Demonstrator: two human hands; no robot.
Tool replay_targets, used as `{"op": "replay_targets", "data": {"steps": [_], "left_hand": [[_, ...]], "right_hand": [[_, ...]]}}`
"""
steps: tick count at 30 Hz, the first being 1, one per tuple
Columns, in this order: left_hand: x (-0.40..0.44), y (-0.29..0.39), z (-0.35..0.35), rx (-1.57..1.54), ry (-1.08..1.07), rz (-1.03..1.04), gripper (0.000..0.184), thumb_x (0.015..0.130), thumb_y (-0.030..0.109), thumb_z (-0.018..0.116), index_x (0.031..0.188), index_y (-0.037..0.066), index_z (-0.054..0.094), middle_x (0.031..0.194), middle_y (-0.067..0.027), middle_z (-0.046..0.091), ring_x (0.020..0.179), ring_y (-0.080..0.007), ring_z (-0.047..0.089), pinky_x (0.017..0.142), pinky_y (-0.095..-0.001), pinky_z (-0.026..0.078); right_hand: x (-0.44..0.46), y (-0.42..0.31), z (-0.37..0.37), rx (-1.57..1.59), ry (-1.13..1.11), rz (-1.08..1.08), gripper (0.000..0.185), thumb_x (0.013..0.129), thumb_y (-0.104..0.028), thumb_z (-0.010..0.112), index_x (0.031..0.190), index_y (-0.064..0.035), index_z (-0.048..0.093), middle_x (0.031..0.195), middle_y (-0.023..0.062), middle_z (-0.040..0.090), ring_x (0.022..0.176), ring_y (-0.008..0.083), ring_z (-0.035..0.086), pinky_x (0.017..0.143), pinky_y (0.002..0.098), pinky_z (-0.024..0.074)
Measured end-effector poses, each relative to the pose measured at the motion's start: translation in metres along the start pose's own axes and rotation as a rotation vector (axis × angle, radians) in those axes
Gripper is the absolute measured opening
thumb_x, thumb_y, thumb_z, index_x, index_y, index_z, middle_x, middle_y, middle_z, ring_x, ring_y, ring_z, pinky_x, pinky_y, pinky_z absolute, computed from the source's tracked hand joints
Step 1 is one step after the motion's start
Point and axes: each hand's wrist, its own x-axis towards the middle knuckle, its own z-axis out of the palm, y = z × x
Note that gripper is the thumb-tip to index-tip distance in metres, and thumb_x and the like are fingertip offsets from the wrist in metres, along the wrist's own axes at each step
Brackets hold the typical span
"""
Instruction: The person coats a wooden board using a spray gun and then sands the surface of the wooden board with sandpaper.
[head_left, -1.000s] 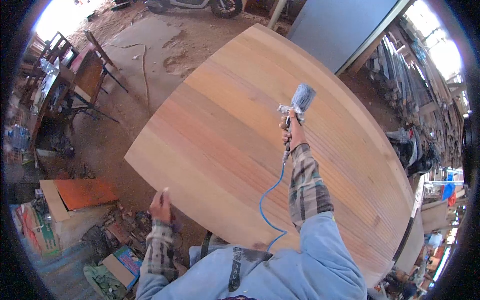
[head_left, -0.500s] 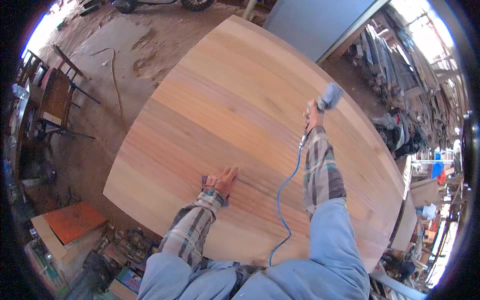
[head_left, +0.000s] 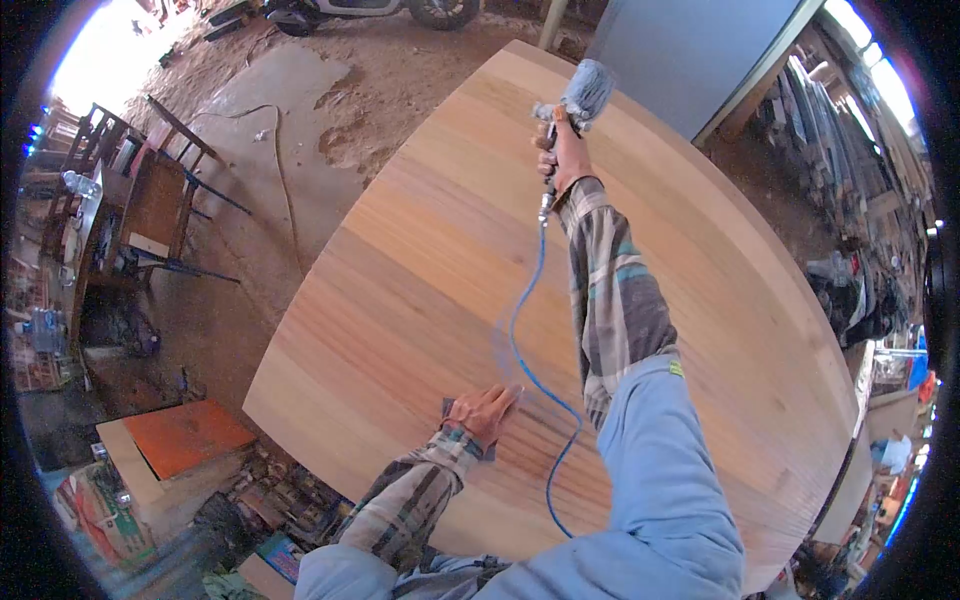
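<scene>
Right hand (head_left: 567, 152): fingers wrapped round the grip of the spray gun (head_left: 578, 108), over the far part of the wooden panel (head_left: 430, 270). Trigger state: can't tell; no plume visible. Left hand (head_left: 482, 412): palm down over a dark pad (head_left: 448, 408) on the near half of the panel, fingers together along the wood. Can't tell whether they pinch the pad. Blue hose (head_left: 514, 322) drops from the gun to the near edge, passing just right of the left hand.

My take on handling: pad works best flat, light even pressure, strokes along the boards (far left to near right), no edge digging in. Hose is the snag risk; route it clear of the pad's path. Gun should ride above the wood, its cup (head_left: 590, 86) kept level so nothing drips.
</scene>
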Motion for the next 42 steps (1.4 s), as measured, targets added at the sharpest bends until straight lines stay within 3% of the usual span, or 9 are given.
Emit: {"op": "replay_targets", "data": {"steps": [3, 8, 13, 14, 20, 31, 34, 39, 42], "left_hand": [[0.000, 0.003, -0.001, 0.009, -0.064, -0.076, 0.023, 0.091, 0.020, 0.060, 0.113, 0.014, 0.059, 0.092, -0.0094, 0.064, 0.080, -0.0314, 0.066, 0.064, -0.0432, 0.053], [0.002, 0.006, -0.006, 0.019, -0.025, -0.096, 0.022, 0.093, 0.026, 0.058, 0.114, 0.018, 0.059, 0.093, -0.0092, 0.065, 0.084, -0.0318, 0.066, 0.064, -0.0436, 0.053], [-0.001, 0.007, -0.004, 0.045, -0.065, -0.165, 0.022, 0.096, 0.030, 0.055, 0.115, 0.020, 0.059, 0.096, -0.0077, 0.066, 0.081, -0.0335, 0.067, 0.063, -0.0463, 0.052], [-0.002, 0.004, 0.000, 0.069, -0.053, -0.157, 0.021, 0.097, 0.031, 0.055, 0.114, 0.020, 0.059, 0.096, -0.0073, 0.066, 0.079, -0.0337, 0.067, 0.061, -0.0464, 0.053], [0.000, -0.002, 0.009, -0.009, 0.024, -0.095, 0.019, 0.096, 0.029, 0.056, 0.112, 0.019, 0.058, 0.092, -0.0086, 0.066, 0.079, -0.0336, 0.067, 0.063, -0.0468, 0.053], [-0.001, -0.003, 0.003, 0.081, 0.078, -0.024, 0.019, 0.094, 0.026, 0.057, 0.111, 0.017, 0.058, 0.091, -0.0098, 0.066, 0.081, -0.0335, 0.066, 0.065, -0.0456, 0.053], [-0.010, -0.033, 0.050, 0.023, 0.078, -0.051, 0.019, 0.095, 0.027, 0.055, 0.112, 0.018, 0.058, 0.094, -0.0110, 0.066, 0.081, -0.0345, 0.066, 0.065, -0.0463, 0.053], [-0.002, -0.002, 0.001, 0.025, -0.023, -0.125, 0.020, 0.096, 0.029, 0.054, 0.111, 0.018, 0.057, 0.097, -0.0113, 0.066, 0.080, -0.0358, 0.066, 0.064, -0.0472, 0.053], [-0.006, 0.001, 0.002, -0.008, -0.009, -0.148, 0.020, 0.095, 0.030, 0.055, 0.109, 0.016, 0.056, 0.098, -0.0110, 0.066, 0.082, -0.0361, 0.066, 0.064, -0.0485, 0.052]], "right_hand": [[-0.016, -0.019, -0.024, -0.366, 0.432, -0.106, 0.052, 0.081, -0.061, 0.069, 0.087, -0.0116, 0.056, 0.067, -0.0006, 0.053, 0.041, 0.0072, 0.034, 0.038, 0.0279, 0.0272], [-0.083, -0.046, -0.150, -0.632, 0.670, -0.180, 0.050, 0.080, -0.060, 0.070, 0.093, -0.0125, 0.059, 0.068, -0.0014, 0.054, 0.040, 0.0075, 0.035, 0.037, 0.0291, 0.0272], [-0.169, -0.058, -0.315, -0.852, 0.942, -0.193, 0.052, 0.078, -0.067, 0.066, 0.078, -0.0162, 0.058, 0.060, -0.0051, 0.047, 0.045, 0.0068, 0.039, 0.041, 0.0271, 0.0272], [-0.200, -0.055, -0.313, -0.899, 0.977, -0.335, 0.053, 0.078, -0.070, 0.065, 0.075, -0.0171, 0.057, 0.059, -0.0053, 0.046, 0.046, 0.0067, 0.039, 0.042, 0.0265, 0.0273], [-0.311, -0.010, -0.180, -0.795, 0.645, 0.122, 0.056, 0.081, -0.067, 0.065, 0.101, -0.0152, 0.060, 0.072, -0.0050, 0.051, 0.048, 0.0051, 0.036, 0.042, 0.0234, 0.0272], [-0.191, 0.067, 0.013, -0.314, -0.156, 0.344, 0.045, 0.091, -0.058, 0.059, 0.088, -0.0132, 0.059, 0.069, -0.0024, 0.057, 0.039, 0.0030, 0.030, 0.036, 0.0202, 0.0257], [-0.235, 0.064, -0.006, -0.457, -0.201, 0.323, 0.044, 0.090, -0.059, 0.060, 0.093, -0.0149, 0.059, 0.070, -0.0032, 0.057, 0.046, 0.0033, 0.038, 0.038, 0.0213, 0.0264], [-0.396, 0.050, -0.053, -0.638, 0.100, 0.216, 0.035, 0.093, -0.048, 0.061, 0.100, -0.0140, 0.062, 0.070, -0.0056, 0.056, 0.053, 0.0035, 0.043, 0.046, 0.0222, 0.0316], [-0.489, 0.068, -0.105, -0.831, 0.449, 0.411, 0.036, 0.091, -0.047, 0.064, 0.099, -0.0122, 0.064, 0.072, -0.0045, 0.057, 0.057, 0.0058, 0.046, 0.051, 0.0238, 0.0346]]}}
